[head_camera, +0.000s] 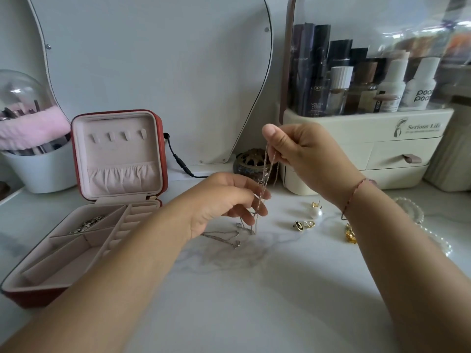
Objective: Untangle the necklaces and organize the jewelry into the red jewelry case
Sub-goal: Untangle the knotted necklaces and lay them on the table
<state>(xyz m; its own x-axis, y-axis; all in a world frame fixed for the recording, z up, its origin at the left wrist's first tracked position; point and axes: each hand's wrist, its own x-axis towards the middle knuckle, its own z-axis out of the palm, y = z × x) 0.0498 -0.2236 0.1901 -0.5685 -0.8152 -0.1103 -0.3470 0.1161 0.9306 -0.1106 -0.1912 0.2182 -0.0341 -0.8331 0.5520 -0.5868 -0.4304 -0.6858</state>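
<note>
Pinching necklaces [265, 161] aloft, right hand [305, 151] fingers curled; left hand [219, 200] fingers pinching lower

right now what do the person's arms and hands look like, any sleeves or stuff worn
No sleeves are in view: the left forearm and right forearm are bare. The right wrist carries a thin reddish string bracelet. No rings or watch show on the left hand or the right hand.

The case [33, 299] is showing red outside and pale pink inside, the chains [265, 184] are gleaming silver, the earrings [304, 224] are glinting gold, and the table [242, 301] is showing white with grey veining.
</note>
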